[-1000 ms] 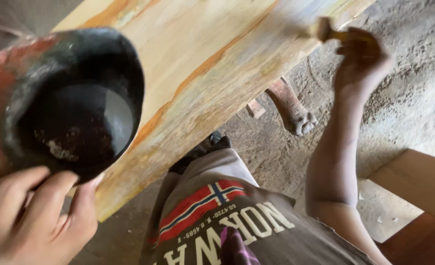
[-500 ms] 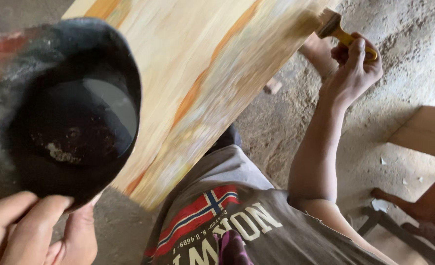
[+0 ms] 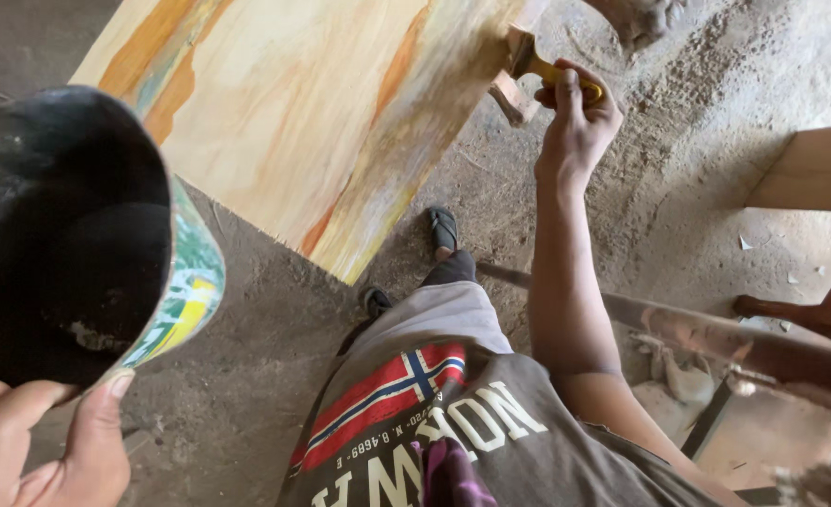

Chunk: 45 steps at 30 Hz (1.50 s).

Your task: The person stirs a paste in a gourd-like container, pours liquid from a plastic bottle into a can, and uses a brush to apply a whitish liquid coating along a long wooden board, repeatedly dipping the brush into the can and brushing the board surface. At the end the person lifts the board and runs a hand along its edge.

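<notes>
Head view: the right hand (image 3: 577, 122) is clamped round the yellow handle of a paintbrush (image 3: 531, 64), bristles against the edge of the streaked wooden board (image 3: 312, 113). The brush looks light and stiff, best held at the handle. The left hand (image 3: 45, 446) grips a dark-lined tin can (image 3: 68, 235) from below; it is likely slippery at its rim.

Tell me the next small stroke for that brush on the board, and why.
Probably draw the brush back along the board's right edge. The right hand holds it at that edge, where the wood looks streaked, while the left hand keeps the dark can close.
</notes>
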### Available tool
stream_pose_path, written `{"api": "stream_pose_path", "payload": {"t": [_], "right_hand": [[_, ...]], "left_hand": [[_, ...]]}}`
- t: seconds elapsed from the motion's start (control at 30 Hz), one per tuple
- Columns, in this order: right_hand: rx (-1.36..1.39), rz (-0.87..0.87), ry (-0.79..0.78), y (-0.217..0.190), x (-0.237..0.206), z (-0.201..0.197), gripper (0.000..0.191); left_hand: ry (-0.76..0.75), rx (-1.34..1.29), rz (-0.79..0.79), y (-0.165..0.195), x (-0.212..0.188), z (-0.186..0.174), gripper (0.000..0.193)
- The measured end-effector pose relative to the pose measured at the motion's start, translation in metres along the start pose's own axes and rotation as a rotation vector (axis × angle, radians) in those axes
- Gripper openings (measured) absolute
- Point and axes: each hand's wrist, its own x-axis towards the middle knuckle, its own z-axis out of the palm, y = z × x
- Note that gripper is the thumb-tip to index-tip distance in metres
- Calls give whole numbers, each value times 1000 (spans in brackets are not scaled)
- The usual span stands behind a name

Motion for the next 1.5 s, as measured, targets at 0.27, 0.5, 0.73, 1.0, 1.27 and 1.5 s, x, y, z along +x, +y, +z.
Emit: {"api": "stream_pose_path", "payload": {"t": [0.27, 0.5, 0.73, 1.0, 1.27, 1.5], "right_hand": [[-75, 77, 23, 1, -19, 0, 23], [155, -48, -177, -22, -96, -8, 14], [-461, -659, -649, -131, -170, 13, 15], [-213, -453, -958, -177, -222, 2, 21], [-163, -373, -889, -178, -213, 27, 16], [-127, -343, -1145, -175, -289, 94, 11]], "left_hand": [[58, 56, 32, 16, -21, 8, 24], [275, 98, 79, 56, -39, 10, 24], [310, 37, -49, 97, -61, 20, 27], [276, 5, -258, 133, -98, 30, 25], [346, 14, -391, 118, -151, 40, 24], [462, 46, -497, 30, -198, 55, 25]]}}
